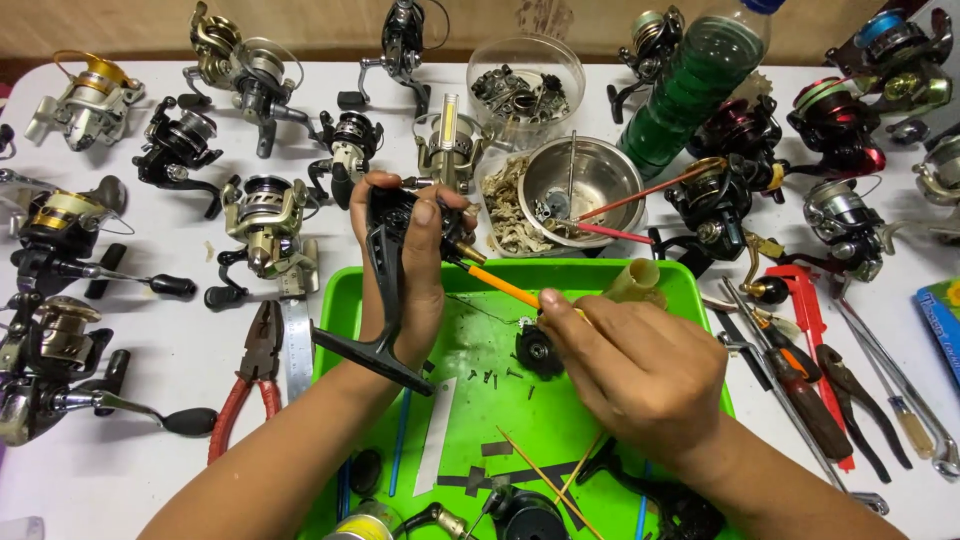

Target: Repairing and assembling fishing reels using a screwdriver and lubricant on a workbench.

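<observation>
At frame bottom, the right hand (pixel 640 365) pinches an orange tool (pixel 500 287) over the green tray (pixel 345 300); the left hand (pixel 410 270) grips a black reel (pixel 385 225) at centre. A blue package (pixel 942 310) lies on the bench (pixel 140 430), right edge.

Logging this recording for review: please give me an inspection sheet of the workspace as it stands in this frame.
Surface: white table with a green tray in front of the person.
Job's things: black reel body in the left hand; orange-handled tool in the right hand, its tip at the reel body.
Clutter: many fishing reels around the table, red-handled pliers, steel bowl, clear tub of parts, green bottle, hand tools at right, small screws and sticks on the tray.
Grips: both hands closed on their things.
Cables: nothing seen.
Surroundings: wooden wall behind the table.
</observation>
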